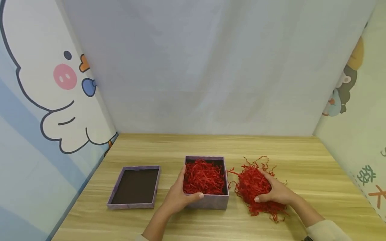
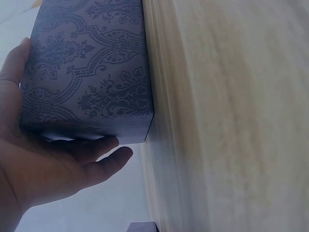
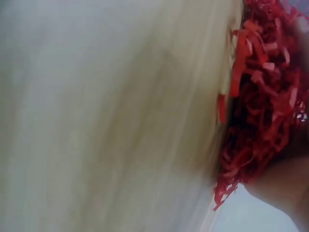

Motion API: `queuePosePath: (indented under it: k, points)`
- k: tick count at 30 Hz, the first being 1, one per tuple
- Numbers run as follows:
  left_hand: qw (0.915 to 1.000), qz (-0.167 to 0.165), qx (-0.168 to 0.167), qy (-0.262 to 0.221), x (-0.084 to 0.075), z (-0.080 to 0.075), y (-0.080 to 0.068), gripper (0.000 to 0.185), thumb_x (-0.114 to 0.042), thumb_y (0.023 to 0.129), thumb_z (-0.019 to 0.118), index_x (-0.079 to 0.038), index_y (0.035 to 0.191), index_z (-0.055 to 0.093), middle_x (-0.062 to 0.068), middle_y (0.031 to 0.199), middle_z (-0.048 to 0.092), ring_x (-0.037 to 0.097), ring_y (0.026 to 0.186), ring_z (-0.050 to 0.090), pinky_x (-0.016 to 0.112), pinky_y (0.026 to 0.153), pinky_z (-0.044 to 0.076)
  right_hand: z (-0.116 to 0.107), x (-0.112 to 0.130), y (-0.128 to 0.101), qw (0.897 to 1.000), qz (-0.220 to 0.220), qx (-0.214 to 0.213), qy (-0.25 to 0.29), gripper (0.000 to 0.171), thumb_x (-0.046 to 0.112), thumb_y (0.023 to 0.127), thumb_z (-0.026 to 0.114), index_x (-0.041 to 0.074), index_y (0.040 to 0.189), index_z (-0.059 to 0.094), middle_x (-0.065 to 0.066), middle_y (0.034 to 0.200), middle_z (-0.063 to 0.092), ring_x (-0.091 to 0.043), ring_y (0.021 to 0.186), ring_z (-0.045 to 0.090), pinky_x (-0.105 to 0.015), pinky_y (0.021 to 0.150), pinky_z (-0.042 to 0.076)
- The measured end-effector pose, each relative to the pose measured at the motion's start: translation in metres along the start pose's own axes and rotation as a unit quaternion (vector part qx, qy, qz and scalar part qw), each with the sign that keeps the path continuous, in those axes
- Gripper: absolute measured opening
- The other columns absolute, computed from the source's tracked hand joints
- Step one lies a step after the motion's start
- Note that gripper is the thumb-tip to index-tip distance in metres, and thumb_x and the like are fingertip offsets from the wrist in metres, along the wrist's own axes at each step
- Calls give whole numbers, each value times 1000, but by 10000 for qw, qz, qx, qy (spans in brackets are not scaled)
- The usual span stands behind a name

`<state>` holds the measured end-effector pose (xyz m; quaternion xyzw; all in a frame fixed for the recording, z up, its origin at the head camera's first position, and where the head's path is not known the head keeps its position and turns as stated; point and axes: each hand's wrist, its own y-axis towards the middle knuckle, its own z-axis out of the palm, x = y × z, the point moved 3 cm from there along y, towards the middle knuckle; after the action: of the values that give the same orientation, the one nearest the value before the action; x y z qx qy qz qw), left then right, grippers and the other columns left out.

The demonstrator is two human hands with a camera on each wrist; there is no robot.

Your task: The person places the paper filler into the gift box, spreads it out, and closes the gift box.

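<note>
A square purple box point(image 1: 208, 202) stands on the table with a bed of red shredded paper point(image 1: 205, 177) inside. My left hand point(image 1: 178, 197) grips the box's near left corner, thumb along the front wall and fingers against the left side. In the left wrist view the box wall point(image 2: 87, 63) shows an embossed floral pattern, with my left fingers point(image 2: 104, 164) bent about its edge. To the right of the box, my right hand point(image 1: 277, 192) clasps a loose heap of red shredded paper point(image 1: 253, 184). That heap point(image 3: 263, 101) fills the right edge of the right wrist view.
Left of the box lies a shallow purple lid point(image 1: 132, 187), its dark inside facing up. Stray paper strands point(image 1: 233, 171) reach between box and heap. A pale curtain point(image 1: 193, 67) hangs behind the wooden table point(image 1: 211, 145), with cartoon-printed walls at both sides.
</note>
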<state>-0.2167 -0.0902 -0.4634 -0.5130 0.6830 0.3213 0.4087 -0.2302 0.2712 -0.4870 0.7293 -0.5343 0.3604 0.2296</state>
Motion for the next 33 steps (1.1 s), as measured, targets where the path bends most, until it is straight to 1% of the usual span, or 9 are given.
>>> queuePosePath:
  k: [4, 6, 11, 16, 21, 23, 26, 29, 33]
  points:
    - [10000, -5, 16, 12, 0, -1, -1, 113, -45, 72, 78, -19, 151, 2, 19, 150, 17, 44, 131, 22, 61, 99, 25, 2, 3, 0, 9997, 21, -29, -253, 105, 26, 63, 85, -3, 144, 24, -34, 130, 40, -47, 109, 48, -58, 86, 41]
    - [10000, -12, 23, -8, 0, -1, -1, 113, -45, 72, 78, -19, 151, 3, 19, 150, 17, 44, 131, 22, 61, 99, 25, 3, 4, 0, 9995, 20, -71, -313, 100, 22, 63, 84, -7, 141, 28, -33, 129, 43, -46, 110, 47, -57, 87, 40]
    - [10000, -48, 19, -57, -1, -2, 0, 113, -44, 71, 79, -20, 151, 2, 17, 151, 15, 43, 132, 21, 60, 100, 25, 3, 7, 0, 9989, -132, -225, -389, 85, 6, 65, 80, -15, 133, 34, -36, 131, 39, -52, 117, 39, -59, 92, 36]
    - [10000, -79, 7, -46, -2, -2, 0, 114, -44, 71, 79, -20, 151, 2, 16, 151, 15, 42, 132, 21, 60, 100, 24, 3, 9, -1, 9983, -325, -373, -321, 72, -4, 65, 76, -13, 129, 43, -32, 125, 47, -51, 114, 42, -59, 89, 39]
    - [9999, -96, 16, -54, -1, -1, 0, 114, -44, 71, 79, -20, 151, 2, 16, 151, 15, 42, 132, 21, 61, 100, 24, 2, 8, -1, 9982, -401, -443, -109, 66, -9, 65, 73, -10, 126, 48, -29, 124, 50, -50, 116, 41, -59, 91, 37]
    - [9999, -78, 20, -74, -1, -1, 0, 114, -44, 71, 79, -20, 151, 2, 16, 151, 15, 43, 132, 21, 61, 100, 24, 1, 7, -1, 9983, -393, -434, -67, 66, -10, 65, 72, -11, 127, 48, -30, 126, 48, -50, 117, 40, -60, 92, 35]
    - [9999, -86, 13, -79, -1, -1, 0, 114, -44, 71, 79, -20, 151, 2, 15, 151, 15, 42, 132, 21, 60, 100, 24, -3, 8, -2, 9984, -365, -408, 123, 65, -9, 66, 72, -10, 127, 48, -27, 122, 53, -47, 113, 45, -58, 92, 37]
    - [10000, -53, 15, -37, -1, 0, -1, 114, -44, 71, 79, -20, 151, 2, 16, 151, 15, 43, 132, 22, 60, 100, 25, -11, 13, -6, 9978, -330, -499, 275, 63, -8, 69, 71, -10, 127, 48, -26, 121, 54, -46, 113, 46, -56, 91, 39]
    - [10000, -64, 5, -38, -1, 0, 0, 113, -44, 71, 79, -21, 151, 2, 15, 151, 15, 42, 132, 21, 60, 100, 25, -27, 23, -13, 9966, -319, -684, 337, 61, -9, 72, 68, -11, 129, 46, -24, 122, 55, -37, 111, 50, -45, 88, 45]
